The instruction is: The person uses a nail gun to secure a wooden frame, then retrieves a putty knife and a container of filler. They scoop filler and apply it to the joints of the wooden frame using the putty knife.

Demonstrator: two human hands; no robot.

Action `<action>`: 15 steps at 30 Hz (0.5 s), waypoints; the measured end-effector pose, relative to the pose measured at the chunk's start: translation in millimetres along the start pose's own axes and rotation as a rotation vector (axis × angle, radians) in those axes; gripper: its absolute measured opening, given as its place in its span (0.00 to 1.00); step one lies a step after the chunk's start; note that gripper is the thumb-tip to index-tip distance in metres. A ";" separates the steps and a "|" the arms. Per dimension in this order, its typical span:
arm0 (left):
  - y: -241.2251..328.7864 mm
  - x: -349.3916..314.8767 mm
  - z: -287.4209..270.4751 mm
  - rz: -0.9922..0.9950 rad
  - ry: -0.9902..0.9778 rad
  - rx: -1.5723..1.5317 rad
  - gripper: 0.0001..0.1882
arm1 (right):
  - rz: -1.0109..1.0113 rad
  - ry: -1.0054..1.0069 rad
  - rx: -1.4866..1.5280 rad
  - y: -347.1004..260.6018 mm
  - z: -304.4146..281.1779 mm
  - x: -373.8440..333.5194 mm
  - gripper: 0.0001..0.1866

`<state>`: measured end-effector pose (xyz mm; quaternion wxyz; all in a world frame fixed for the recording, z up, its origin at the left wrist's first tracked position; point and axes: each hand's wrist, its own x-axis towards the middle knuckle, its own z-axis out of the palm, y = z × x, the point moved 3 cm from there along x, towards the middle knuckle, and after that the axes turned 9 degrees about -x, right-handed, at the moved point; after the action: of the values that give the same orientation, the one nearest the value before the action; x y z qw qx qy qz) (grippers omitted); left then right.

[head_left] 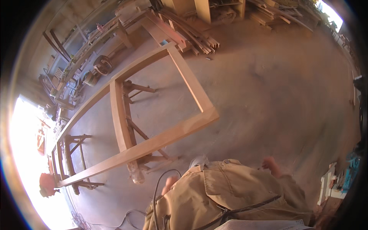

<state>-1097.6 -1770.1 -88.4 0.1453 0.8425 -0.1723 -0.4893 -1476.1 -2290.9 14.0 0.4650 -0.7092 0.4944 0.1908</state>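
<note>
My right hand (pixel 271 166) hangs beside my tan jacket (pixel 237 180), its blurred fingers looking curled. A tiny dark spot shows at its fingertips; whether it is a held thing I cannot make out. My left hand (pixel 168 185) is low at my other side, mostly covered by the jacket, so its grip is hidden. A black cable (pixel 155 195) arcs close by it. Ahead and to the left, a large wooden frame (pixel 153 145) with a crossbar (pixel 120 115) lies across wooden trestles (pixel 132 122). Neither hand touches the frame.
Stacked boards and strips (pixel 188 34) lie on the floor at the far side. A cluttered workbench (pixel 92 48) runs along the left wall, with a bucket (pixel 90 78) near it. Bright light fills a doorway (pixel 28 153) at left. A turquoise machine (pixel 349 172) stands at right.
</note>
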 end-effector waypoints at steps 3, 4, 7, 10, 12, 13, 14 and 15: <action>69.2 57.1 -56.0 0.283 0.076 0.546 0.12 | 0.362 -0.056 0.319 17.0 12.2 38.4 0.14; 90.8 72.0 -70.1 0.291 0.144 0.565 0.13 | 0.333 -0.099 0.290 18.7 16.8 53.5 0.15; 246.8 104.7 -110.9 0.219 0.324 0.008 0.12 | 0.239 -0.070 0.168 -8.7 -22.1 74.4 0.14; 326.2 124.3 -136.6 0.213 0.542 -0.235 0.13 | 0.073 -0.051 0.021 -63.3 -64.7 98.7 0.13; 362.6 154.2 -136.9 0.204 0.660 -0.202 0.16 | 0.031 -0.001 -0.046 -88.6 -109.4 104.9 0.13; 386.7 166.2 -142.8 0.159 0.721 -0.172 0.17 | 0.023 0.033 -0.055 -106.0 -133.5 111.5 0.13; 410.8 177.9 -150.2 0.110 0.781 -0.142 0.19 | 0.010 0.064 -0.070 -115.8 -159.3 111.9 0.13; 431.2 191.0 -154.3 -0.028 0.665 -0.182 0.21 | 0.004 0.097 -0.096 -117.1 -184.8 111.6 0.13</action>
<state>-938.3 -2228.3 15.8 0.2613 0.9417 -0.0598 -0.2034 -1359.2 -2496.8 79.0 0.4057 -0.7379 0.5082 0.1806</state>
